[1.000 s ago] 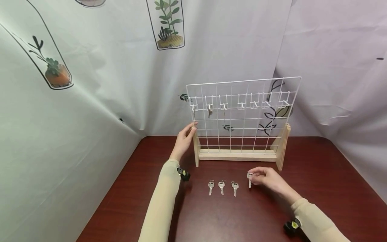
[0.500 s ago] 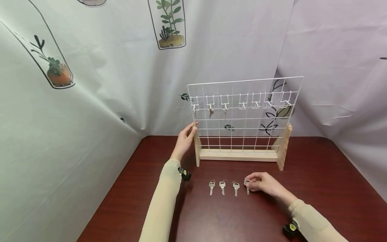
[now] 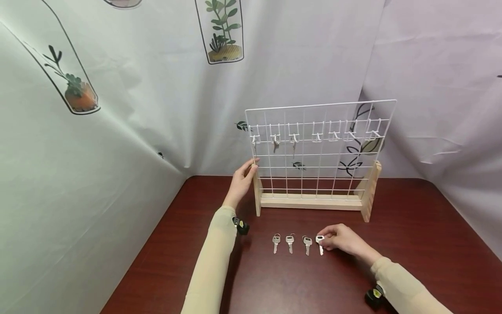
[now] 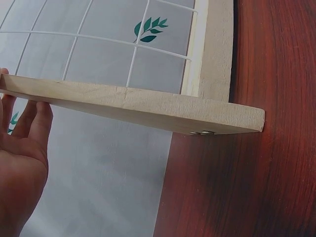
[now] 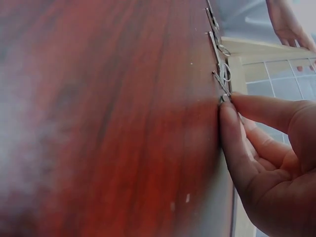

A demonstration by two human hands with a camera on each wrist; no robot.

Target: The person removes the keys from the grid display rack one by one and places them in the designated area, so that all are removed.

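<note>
My left hand (image 3: 240,183) holds the top of the left wooden upright (image 3: 257,196) of a white wire grid rack; the left wrist view shows the fingertips at the edge of this upright (image 4: 123,101). My right hand (image 3: 345,240) pinches a silver key (image 3: 320,239) between thumb and index finger, low over the table, its blade towards me. To the left, three more keys lie in a row: a near one (image 3: 307,241), a middle one (image 3: 290,240) and a far one (image 3: 276,240), each with a small ring. The right wrist view shows the right hand's fingertips (image 5: 228,106) close to the tabletop.
Several white hooks (image 3: 334,136) line the upper grid; keys hang from the three leftmost, one of them a darker key (image 3: 276,145). The rack's wooden base (image 3: 310,202) stands on the dark red table (image 3: 282,283). A printed cloth (image 3: 172,87) surrounds the table's back and sides.
My right hand has moved left and down towards the row, carrying the key in beside the others. The left hand has stayed on the upright. The head view has shifted slightly.
</note>
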